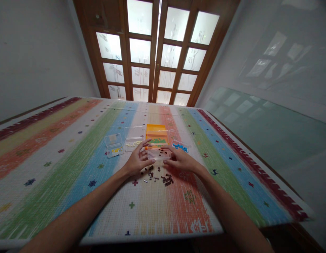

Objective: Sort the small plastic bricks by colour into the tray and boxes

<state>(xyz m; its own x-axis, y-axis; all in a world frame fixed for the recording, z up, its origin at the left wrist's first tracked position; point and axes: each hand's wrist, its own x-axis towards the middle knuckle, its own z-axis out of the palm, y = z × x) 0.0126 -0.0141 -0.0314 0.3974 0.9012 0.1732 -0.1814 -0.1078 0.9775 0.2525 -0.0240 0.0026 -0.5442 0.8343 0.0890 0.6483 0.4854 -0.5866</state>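
Observation:
A clear plastic box [154, 154] with a few small dark brown pieces in it sits between my two hands. My left hand [138, 160] curls round its left side, thumb at the near edge and index finger toward the back. On the right side, my right hand [180, 159] grips it the same way, its fingers over the rim. Just in front of the box, small dark brown pieces [167, 180] and a few shiny metallic-looking bits [145, 181] lie loose on the striped cloth. The pieces are too small to name.
Behind the hands stand an orange tray [155, 127] and open clear boxes: green pieces [158, 141], pale pieces [133, 144], blue pieces [180, 146] at right, yellow pieces [116, 150] at left. A striped tablecloth [99, 196] covers the table, with a wooden glazed door [152, 52] beyond.

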